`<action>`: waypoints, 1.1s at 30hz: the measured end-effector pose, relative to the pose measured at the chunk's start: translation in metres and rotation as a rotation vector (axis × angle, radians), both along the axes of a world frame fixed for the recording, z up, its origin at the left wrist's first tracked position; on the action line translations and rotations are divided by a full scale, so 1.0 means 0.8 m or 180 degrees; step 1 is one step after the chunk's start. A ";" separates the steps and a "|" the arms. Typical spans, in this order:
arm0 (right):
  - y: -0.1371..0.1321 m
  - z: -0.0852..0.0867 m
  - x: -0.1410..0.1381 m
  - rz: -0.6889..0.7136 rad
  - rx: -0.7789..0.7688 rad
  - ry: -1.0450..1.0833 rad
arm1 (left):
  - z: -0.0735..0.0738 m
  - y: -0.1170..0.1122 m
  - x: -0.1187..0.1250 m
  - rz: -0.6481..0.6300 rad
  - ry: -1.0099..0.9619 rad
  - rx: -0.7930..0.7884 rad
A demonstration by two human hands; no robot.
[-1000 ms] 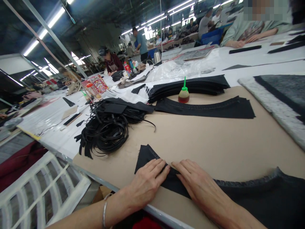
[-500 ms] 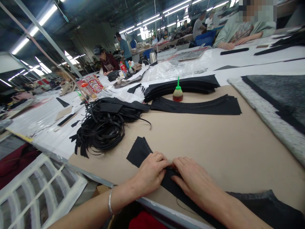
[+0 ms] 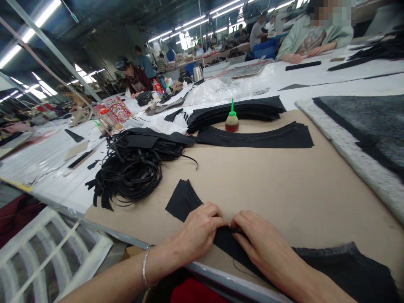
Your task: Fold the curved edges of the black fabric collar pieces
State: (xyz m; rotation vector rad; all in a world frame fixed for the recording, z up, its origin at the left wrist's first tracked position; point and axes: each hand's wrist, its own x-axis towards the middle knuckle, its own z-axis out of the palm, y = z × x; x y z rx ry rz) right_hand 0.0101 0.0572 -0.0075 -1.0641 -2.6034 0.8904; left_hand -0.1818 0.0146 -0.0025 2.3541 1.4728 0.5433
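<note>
A long curved black fabric piece (image 3: 181,198) lies on the tan board (image 3: 268,185) at the near table edge, running right under both hands. My left hand (image 3: 199,231) has its fingers curled and pressed on the fabric's upper edge. My right hand (image 3: 257,240) sits right beside it, fingertips bent and pinching the same edge. The two hands nearly touch. A silver bangle is on my left wrist.
A tangle of black straps (image 3: 132,168) lies to the left. A glue bottle with a green nozzle (image 3: 232,120) stands by stacked black curved pieces (image 3: 252,136). Grey felt (image 3: 362,126) is at right. People work at the far tables. A white rack (image 3: 47,256) stands below left.
Both hands went from lying flat on the fabric to curled fingertips pinching its edge. The view has drifted slightly, so the table objects sit a little more to the left.
</note>
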 end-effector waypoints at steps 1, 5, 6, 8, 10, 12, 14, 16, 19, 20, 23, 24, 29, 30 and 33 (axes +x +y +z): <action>-0.001 -0.002 0.003 0.0040 0.0008 0.0036 | -0.002 -0.002 -0.001 -0.0012 0.0004 0.0071; -0.003 -0.011 0.015 0.0238 0.0150 0.0206 | -0.011 -0.011 -0.004 -0.0088 0.0032 0.0220; -0.003 -0.013 0.018 0.0295 0.0215 0.0252 | -0.012 -0.012 -0.005 -0.0107 0.0035 0.0216; -0.004 -0.016 0.023 0.0406 0.0384 0.0335 | -0.011 -0.015 -0.005 -0.0130 0.0038 0.0177; -0.005 -0.019 0.027 0.0502 0.0561 0.0394 | -0.007 -0.018 -0.004 -0.0135 0.0077 0.0103; -0.006 -0.022 0.029 0.0540 0.0695 0.0424 | -0.002 -0.020 -0.001 -0.0117 0.0157 0.0030; -0.006 -0.023 0.031 0.0564 0.0714 0.0417 | 0.003 -0.022 0.002 -0.0099 0.0253 -0.0033; -0.006 -0.021 0.033 0.0573 0.0648 0.0396 | 0.006 -0.024 0.004 -0.0091 0.0331 -0.0078; -0.006 -0.017 0.037 0.0519 0.0569 0.0296 | 0.009 -0.027 0.005 -0.0062 0.0401 -0.0135; -0.006 -0.015 0.039 0.0477 0.0567 0.0244 | 0.009 -0.028 0.004 -0.0061 0.0410 -0.0139; -0.005 -0.009 0.042 0.0382 0.0576 0.0101 | 0.010 -0.029 0.006 -0.0033 0.0389 -0.0071; -0.004 -0.009 0.043 0.0365 0.0595 0.0088 | 0.010 -0.029 0.008 0.0008 0.0346 -0.0027; -0.004 -0.011 0.041 0.0364 0.0671 0.0154 | 0.005 -0.026 0.033 0.0231 -0.0111 0.0019; -0.004 -0.011 0.041 0.0349 0.0669 0.0153 | 0.002 -0.025 0.039 0.0229 -0.0177 -0.0035; -0.004 -0.008 0.042 0.0284 0.0606 0.0083 | -0.005 -0.025 0.050 0.0231 -0.0247 -0.0162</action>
